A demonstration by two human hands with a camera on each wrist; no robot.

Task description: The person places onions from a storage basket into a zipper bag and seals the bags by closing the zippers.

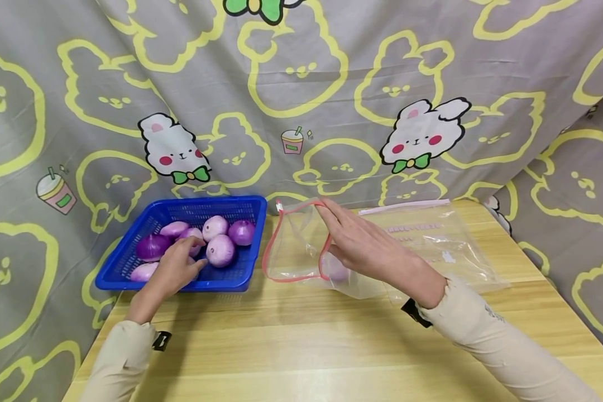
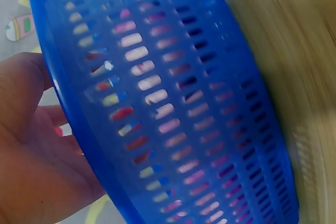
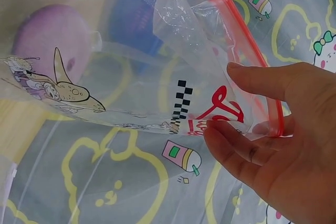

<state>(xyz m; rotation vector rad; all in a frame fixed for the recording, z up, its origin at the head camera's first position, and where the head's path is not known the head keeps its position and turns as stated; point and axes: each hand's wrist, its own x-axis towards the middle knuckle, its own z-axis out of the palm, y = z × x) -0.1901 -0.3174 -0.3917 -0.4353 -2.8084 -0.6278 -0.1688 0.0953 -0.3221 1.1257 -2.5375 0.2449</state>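
Basket (image 1: 221, 286): blue plastic, slotted walls, raised rim; inside, glossy rounded onions (image 1: 221, 251), purple to pale. Left grip (image 1: 177, 265) reaches over near rim among them, fingers loosely bent; cannot tell if any held. Right grip (image 1: 364, 243) pinches limp clear bag (image 1: 301, 245) by its red edge, mouth spread towards basket, one onion (image 3: 52, 38) within. Narrow bench (image 1: 291, 346) strip between; wider wood-grain stretch in front. Second bag (image 1: 462, 248) flat, right. Curtain (image 1: 331, 128) close behind.

Onions (image 1: 220, 250) lie in the basket (image 1: 226, 286) on the left of the table (image 1: 281, 346), before the curtain (image 1: 331, 134). The zip bag (image 1: 293, 248), an onion (image 1: 338, 272) inside, is right of the basket, with a second bag (image 1: 447, 237) farther right
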